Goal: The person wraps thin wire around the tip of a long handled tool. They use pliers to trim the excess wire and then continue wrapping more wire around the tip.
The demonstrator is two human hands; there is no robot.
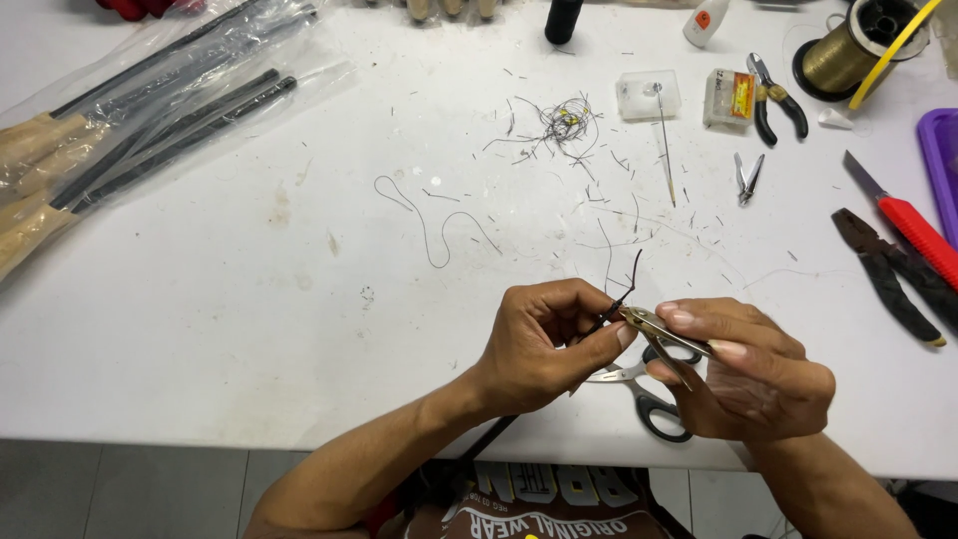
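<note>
My left hand (544, 344) pinches a thin dark rod (607, 314) near its tip, where a short black thread end (635, 268) sticks up. The rod runs down below the table edge towards my lap. My right hand (743, 369) holds a small metal nail clipper (664, 332) with its jaws at the rod's tip, right beside my left fingertips. Both hands hover just above the white table (249, 329), near its front edge.
Scissors (649, 394) lie under my right hand. Bagged rods with wooden handles (120, 130) lie at the far left. Thread scraps (564, 125), a second nail clipper (748, 178), small pliers (776, 100), black pliers (888, 274), a red-handled knife (903, 225), a gold thread spool (848, 55) and small boxes (649, 95) are at the back right.
</note>
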